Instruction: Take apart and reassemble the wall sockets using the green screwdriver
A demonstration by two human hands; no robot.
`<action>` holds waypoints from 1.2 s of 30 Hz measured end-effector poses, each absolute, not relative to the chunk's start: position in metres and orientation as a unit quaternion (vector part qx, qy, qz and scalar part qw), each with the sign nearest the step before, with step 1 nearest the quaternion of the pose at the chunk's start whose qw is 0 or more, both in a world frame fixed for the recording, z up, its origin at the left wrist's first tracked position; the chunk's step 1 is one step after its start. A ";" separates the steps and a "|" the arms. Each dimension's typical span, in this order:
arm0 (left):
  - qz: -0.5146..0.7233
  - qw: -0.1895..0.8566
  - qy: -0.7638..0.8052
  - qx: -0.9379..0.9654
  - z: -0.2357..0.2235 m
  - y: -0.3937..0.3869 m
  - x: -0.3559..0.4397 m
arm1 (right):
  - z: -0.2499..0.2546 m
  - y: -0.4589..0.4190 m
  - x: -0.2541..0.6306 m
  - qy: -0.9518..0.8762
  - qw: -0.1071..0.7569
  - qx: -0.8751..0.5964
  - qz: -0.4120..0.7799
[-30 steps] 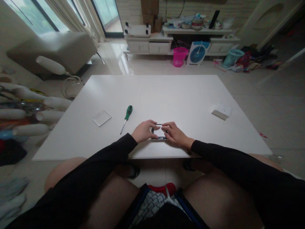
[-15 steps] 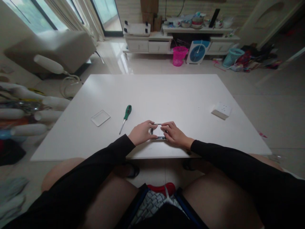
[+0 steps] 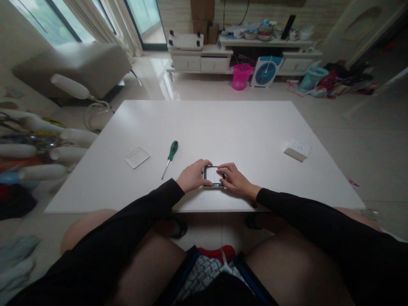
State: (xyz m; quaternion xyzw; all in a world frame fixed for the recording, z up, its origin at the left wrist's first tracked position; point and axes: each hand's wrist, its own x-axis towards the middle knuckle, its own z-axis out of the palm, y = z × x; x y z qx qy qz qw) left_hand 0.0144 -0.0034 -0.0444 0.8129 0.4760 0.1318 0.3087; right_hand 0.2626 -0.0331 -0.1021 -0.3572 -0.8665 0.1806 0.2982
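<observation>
Between my two hands, near the front edge of the white table, is a small rectangular frame [image 3: 214,185] with a dark border and a white or open middle. My left hand [image 3: 193,175] grips its left side, thumb at the near edge and fingers at the far edge. On the opposite side my right hand [image 3: 236,178] grips it in the same way, fingers bent over the border. Left of my hands lies a green-handled screwdriver [image 3: 173,149], its shaft pointing toward me. Farther left is a clear, shallow rectangular cover [image 3: 137,157].
The white table [image 3: 223,127] spans the view in front of me. A white socket box [image 3: 298,148] sits at its right side. Beyond are a pink basket [image 3: 241,76], a blue-and-white fan [image 3: 266,71] and a low cabinet [image 3: 188,63]. Several white padded rods [image 3: 44,172] stand at left.
The whole view has shifted slightly. Both hands keep their hold on the frame; a bit more of its dark left border shows beside my left fingers.
</observation>
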 end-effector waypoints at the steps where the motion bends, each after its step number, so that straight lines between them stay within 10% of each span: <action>1: 0.130 0.312 0.472 0.814 -0.045 -0.003 0.014 | -0.103 -0.033 0.263 -0.869 0.297 -0.354 0.179; 36: 0.117 0.334 0.490 0.796 -0.047 -0.003 0.011 | -0.101 -0.036 0.257 -0.852 0.319 -0.369 0.190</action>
